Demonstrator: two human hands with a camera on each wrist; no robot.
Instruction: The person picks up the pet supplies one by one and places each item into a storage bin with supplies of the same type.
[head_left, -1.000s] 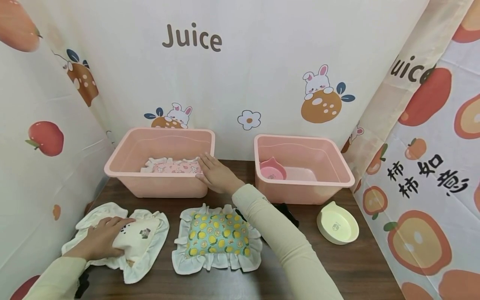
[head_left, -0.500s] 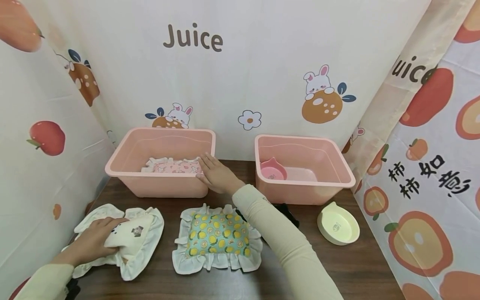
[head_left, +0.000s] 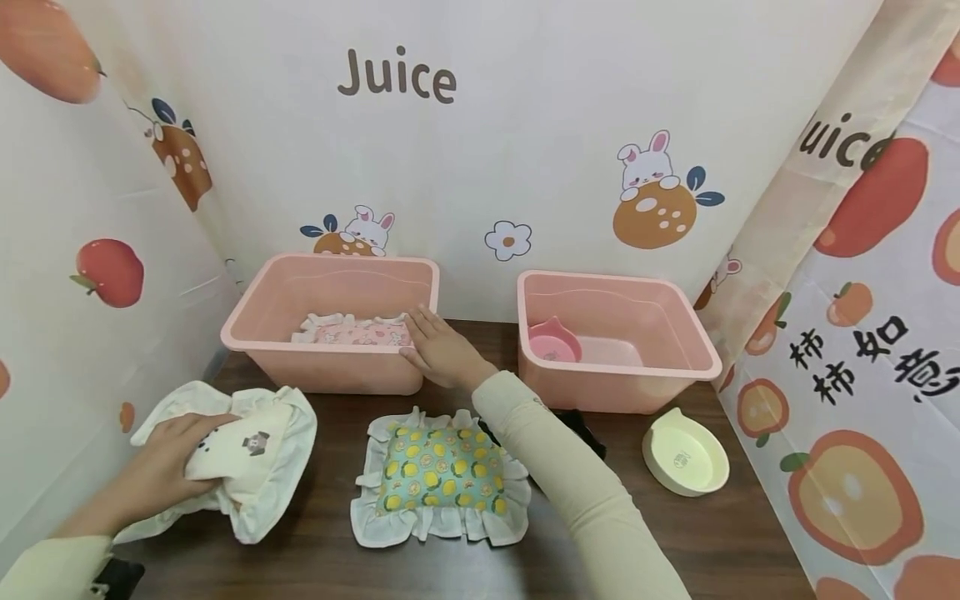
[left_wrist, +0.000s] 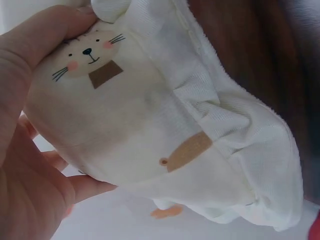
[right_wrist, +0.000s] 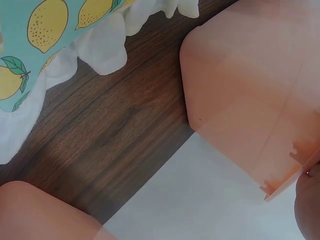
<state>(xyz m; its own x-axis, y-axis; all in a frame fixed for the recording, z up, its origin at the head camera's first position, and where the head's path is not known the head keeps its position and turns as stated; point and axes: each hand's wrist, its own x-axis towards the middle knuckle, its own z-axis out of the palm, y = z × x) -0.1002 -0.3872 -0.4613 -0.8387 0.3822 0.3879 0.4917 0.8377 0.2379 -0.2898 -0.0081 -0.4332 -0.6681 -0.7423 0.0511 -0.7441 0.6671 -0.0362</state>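
Observation:
My left hand (head_left: 161, 462) grips a cream frilled pillow (head_left: 251, 450) with a small cat print, at the left of the brown table and tilted up off it. The left wrist view shows the thumb on the cat print of the pillow (left_wrist: 150, 125) and the fingers curled beneath. My right hand (head_left: 442, 354) lies with straight fingers on the near right corner of the left pink bin (head_left: 337, 261), touching its rim. A pink frilled pillow (head_left: 352, 333) lies inside that bin. A lemon-print pillow (head_left: 438, 471) sits flat on the table under my right forearm.
A second pink bin (head_left: 697, 350) at the right holds a pink cat-ear bowl (head_left: 555, 343). A pale yellow bowl (head_left: 686, 454) stands in front of it. Something black (head_left: 585, 425) lies beneath my right arm. Printed curtains close in the back and both sides.
My left hand has drawn the cream pillow to the left and lifted its edge off the table. The right hand stays on the bin corner.

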